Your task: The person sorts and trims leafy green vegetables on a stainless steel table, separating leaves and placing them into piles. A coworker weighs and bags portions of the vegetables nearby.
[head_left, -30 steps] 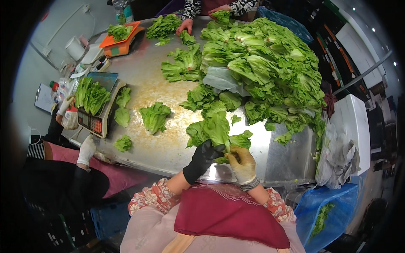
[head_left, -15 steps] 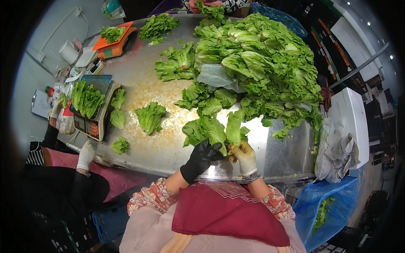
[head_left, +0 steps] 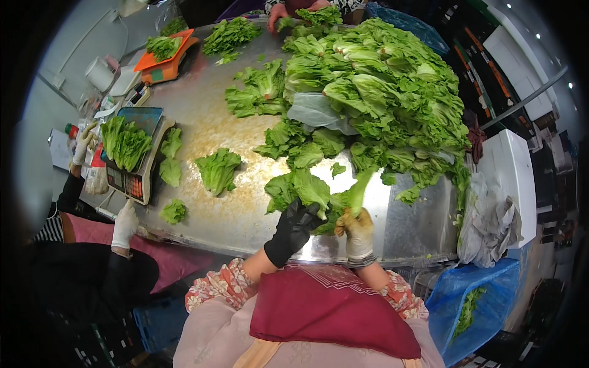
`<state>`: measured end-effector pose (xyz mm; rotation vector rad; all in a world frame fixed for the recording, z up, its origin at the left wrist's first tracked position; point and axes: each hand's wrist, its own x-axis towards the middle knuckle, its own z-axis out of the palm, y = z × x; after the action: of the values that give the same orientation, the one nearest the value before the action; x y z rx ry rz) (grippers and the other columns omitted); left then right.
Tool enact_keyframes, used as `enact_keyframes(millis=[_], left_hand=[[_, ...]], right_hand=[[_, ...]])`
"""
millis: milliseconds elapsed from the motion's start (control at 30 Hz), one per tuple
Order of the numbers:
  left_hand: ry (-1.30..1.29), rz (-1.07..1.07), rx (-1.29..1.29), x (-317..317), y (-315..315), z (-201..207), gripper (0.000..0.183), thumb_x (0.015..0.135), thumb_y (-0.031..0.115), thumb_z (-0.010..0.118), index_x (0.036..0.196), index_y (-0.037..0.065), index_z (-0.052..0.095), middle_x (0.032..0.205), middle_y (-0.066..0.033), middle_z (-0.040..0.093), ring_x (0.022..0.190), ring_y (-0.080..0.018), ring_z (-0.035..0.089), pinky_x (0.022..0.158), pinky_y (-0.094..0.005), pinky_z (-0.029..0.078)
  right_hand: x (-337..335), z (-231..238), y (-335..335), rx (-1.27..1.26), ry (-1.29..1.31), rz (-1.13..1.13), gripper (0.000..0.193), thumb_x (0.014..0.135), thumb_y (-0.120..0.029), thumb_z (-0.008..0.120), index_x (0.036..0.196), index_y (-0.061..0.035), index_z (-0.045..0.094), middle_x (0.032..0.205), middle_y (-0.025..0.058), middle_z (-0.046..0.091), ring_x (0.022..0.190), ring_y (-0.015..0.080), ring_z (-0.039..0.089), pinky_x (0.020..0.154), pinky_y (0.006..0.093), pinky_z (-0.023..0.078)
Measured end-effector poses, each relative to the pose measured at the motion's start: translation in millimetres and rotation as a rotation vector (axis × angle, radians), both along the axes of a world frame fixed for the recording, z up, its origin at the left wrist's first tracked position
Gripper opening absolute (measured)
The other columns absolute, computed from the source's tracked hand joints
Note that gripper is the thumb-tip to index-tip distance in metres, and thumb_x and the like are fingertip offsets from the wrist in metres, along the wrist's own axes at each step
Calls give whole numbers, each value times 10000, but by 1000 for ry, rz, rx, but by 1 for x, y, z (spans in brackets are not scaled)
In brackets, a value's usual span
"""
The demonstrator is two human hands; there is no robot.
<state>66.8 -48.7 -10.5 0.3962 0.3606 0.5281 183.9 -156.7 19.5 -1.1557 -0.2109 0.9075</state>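
My left hand (head_left: 294, 226), in a black glove, is closed around the lower end of a small bunch of lettuce (head_left: 297, 187) at the table's near edge. My right hand (head_left: 357, 232), in a stained pale glove, pinches the stalk end of a single lettuce leaf (head_left: 361, 191) that points away from me. More green leaf lies between the two hands, partly hidden by them. A torn scrap of leaf (head_left: 337, 169) rests on the metal just beyond. Behind that rises a big heap of lettuce heads (head_left: 380, 92).
The metal table (head_left: 257, 227) carries loose lettuce (head_left: 218, 171) left of my hands. A scale (head_left: 145, 161) with lettuce stands farther left beside a co-worker's gloved hand (head_left: 126, 226). An orange scale (head_left: 164, 69) is at the far left. At right hangs a blue bag (head_left: 491, 285) holding leaves.
The right hand's leaf has tilted rightward and the hands have moved slightly apart. A leaf scrap now lies beyond them. Across the table, another person's hands have spread, and the left co-worker's far hand has risen.
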Motion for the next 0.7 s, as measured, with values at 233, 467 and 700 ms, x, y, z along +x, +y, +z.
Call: enact_keyframes(millis=[233, 467, 700], left_hand=[[150, -71, 214, -3, 5, 10, 351, 845, 85, 570, 1180, 68, 467, 980, -36, 581, 824, -117, 569, 770, -282, 482], [395, -311, 652, -7, 8, 31, 331, 893, 88, 490, 1209, 4, 433, 1021, -49, 577, 874, -92, 549, 744, -230, 453], [295, -36, 475, -28, 32, 34, 385, 875, 90, 528, 1243, 36, 426, 1107, -90, 563, 953, -131, 548, 795, -267, 452]], right_hand=[[10, 4, 1, -101, -26, 29, 355, 839, -118, 589, 1162, -42, 463, 770, 37, 570, 594, 96, 531, 516, 223, 445], [19, 2, 7, -164, -241, 29, 101, 855, -104, 563, 909, -20, 549, 769, 54, 567, 559, 115, 531, 513, 249, 445], [63, -43, -15, 52, 600, 50, 380, 896, -384, 486, 1075, -52, 534, 751, 16, 575, 641, 125, 521, 541, 250, 412]])
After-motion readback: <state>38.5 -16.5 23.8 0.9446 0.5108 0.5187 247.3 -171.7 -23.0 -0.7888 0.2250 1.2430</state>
